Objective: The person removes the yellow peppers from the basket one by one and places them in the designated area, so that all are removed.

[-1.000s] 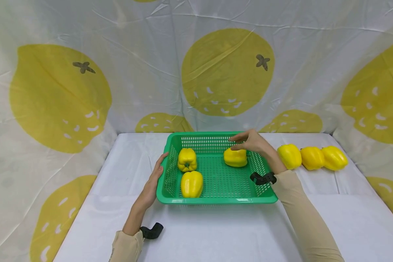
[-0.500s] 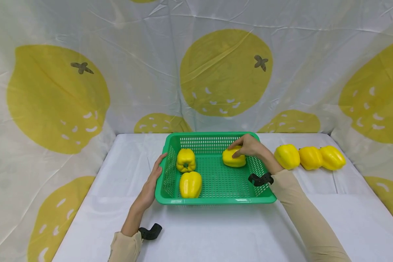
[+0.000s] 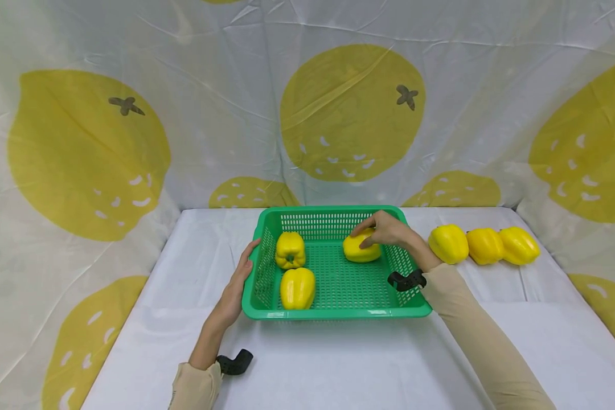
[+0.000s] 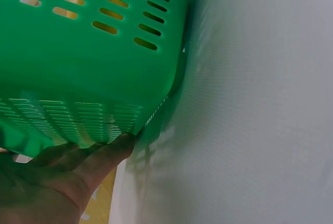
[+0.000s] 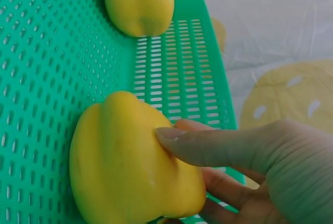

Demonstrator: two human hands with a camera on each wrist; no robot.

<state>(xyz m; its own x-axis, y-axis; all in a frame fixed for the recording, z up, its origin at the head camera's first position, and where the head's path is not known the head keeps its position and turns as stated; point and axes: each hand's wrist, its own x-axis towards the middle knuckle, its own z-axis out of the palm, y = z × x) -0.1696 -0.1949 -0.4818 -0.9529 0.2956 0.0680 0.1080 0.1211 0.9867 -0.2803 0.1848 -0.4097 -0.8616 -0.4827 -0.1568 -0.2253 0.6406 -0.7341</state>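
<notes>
Green basket point(image 3: 338, 314) holds 3 yellow peppers point(image 3: 356, 251); right hand point(image 3: 388, 229) pinching 1, left hand point(image 3: 236, 287) straight-fingered against basket.

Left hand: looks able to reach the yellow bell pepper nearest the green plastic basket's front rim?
Probably yes, going over the top. The left hand touches the basket from outside, so the perforated left wall blocks a straight reach; nothing covers the pepper from above.

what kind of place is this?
Probably a staged tabletop recording setup: a fruit-print sheet hung as a backdrop, a white-covered table, and two black wrist-worn devices.
</notes>
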